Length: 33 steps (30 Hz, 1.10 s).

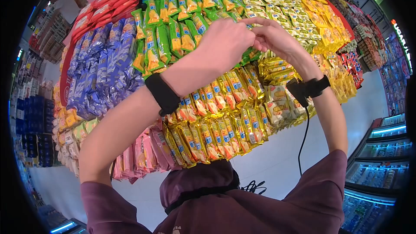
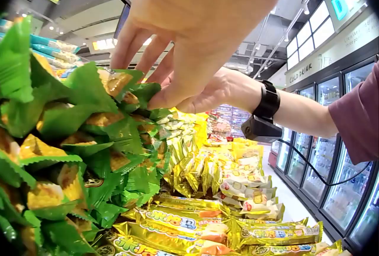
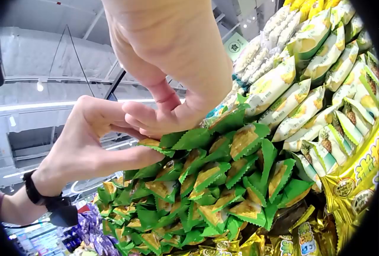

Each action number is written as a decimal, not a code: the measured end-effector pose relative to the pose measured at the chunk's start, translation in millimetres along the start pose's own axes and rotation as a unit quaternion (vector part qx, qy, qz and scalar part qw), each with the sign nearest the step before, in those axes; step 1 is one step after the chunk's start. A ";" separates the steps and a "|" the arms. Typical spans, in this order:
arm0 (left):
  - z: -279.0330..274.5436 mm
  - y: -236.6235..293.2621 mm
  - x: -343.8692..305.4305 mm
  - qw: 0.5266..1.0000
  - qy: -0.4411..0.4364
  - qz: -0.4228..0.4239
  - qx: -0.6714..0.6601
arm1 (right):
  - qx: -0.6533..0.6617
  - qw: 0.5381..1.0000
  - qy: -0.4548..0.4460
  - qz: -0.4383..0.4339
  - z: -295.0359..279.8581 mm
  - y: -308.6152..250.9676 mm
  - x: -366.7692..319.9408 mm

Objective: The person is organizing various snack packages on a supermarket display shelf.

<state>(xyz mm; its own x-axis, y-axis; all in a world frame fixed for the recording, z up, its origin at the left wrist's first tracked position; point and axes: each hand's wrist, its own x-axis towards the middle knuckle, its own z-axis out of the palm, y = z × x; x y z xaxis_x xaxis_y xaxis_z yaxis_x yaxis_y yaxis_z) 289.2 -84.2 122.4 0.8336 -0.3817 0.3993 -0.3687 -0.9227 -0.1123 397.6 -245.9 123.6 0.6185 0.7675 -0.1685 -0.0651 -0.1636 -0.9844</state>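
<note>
Both hands meet over a pile of green-wrapped snack packets (image 1: 175,39) with yellow food pictured on them. My left hand (image 1: 225,45) pinches one green snack packet (image 3: 155,144) at the top of the pile, thumb on the near side and fingers across the far side. Opposite it, my right hand (image 1: 279,39) bends over the same spot, with its fingertips (image 3: 141,117) right beside the pinched packet and the left fingers. In the left wrist view the left hand covers part of the right fingers. Both wrists wear black straps.
Gold-wrapped packets (image 1: 212,136) are stacked in front of the green ones. Purple packets (image 1: 104,56) stand to the left, pale green-and-white packets (image 3: 302,108) to the right. Pink packets (image 1: 141,156) hang at the front edge. Drink fridges (image 2: 331,96) line the right side. A black cable (image 1: 303,143) hangs from the right wrist.
</note>
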 end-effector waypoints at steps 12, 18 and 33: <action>13.7 -6.1 -22.6 0.995 0.091 0.010 -0.048 | 0.045 0.999 -0.020 0.019 -3.1 1.8 -0.5; 9.5 -7.1 -22.4 0.993 0.097 0.016 -0.070 | -0.491 0.854 0.117 -0.124 15.1 -14.9 -3.1; 12.7 -12.3 -15.8 0.998 0.056 -0.009 -0.039 | -0.485 0.855 0.037 -0.181 1.7 -8.9 6.4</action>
<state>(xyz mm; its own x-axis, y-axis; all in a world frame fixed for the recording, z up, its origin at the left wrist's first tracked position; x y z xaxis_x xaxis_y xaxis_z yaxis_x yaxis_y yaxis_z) 285.8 -67.6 105.8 0.7911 -0.3530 0.4996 -0.3891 -0.9206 -0.0343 400.8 -238.4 131.1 0.5114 0.8410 0.1765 0.7981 -0.3887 -0.4605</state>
